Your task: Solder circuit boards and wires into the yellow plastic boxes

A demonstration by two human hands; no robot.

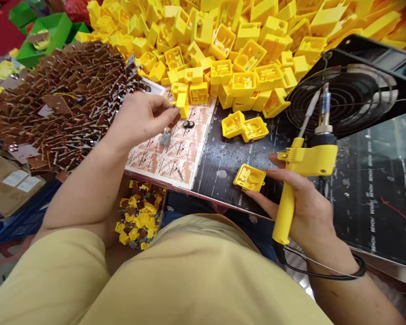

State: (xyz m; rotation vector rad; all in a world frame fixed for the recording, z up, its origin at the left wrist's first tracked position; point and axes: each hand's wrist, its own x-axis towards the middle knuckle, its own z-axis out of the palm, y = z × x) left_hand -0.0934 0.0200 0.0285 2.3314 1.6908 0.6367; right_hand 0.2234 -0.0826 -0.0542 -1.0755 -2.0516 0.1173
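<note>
My left hand (pixel 145 115) is over the patterned paper mat, its thumb and fingers pinched together; what they hold, if anything, is hidden. Its fingertips are right beside a small yellow plastic case (pixel 182 106). Below them is a small grey, blurred thing (pixel 165 137). Two round dark discs (pixel 188 124) lie to the right of it. My right hand (pixel 304 203) is wrapped round a yellow soldering gun (pixel 299 160) whose tip points up. Its thumb and fingertips also steady an open yellow case (pixel 250 178) near the table edge.
Loose yellow cases (pixel 243 58) are heaped at the back, and two more (pixel 245 126) sit forward of them. A mound of brown circuit boards (pixel 61 108) rises at left. Behind the soldering gun stands a black fan (pixel 341 95). A bin of yellow pieces (pixel 142 216) is below the table edge.
</note>
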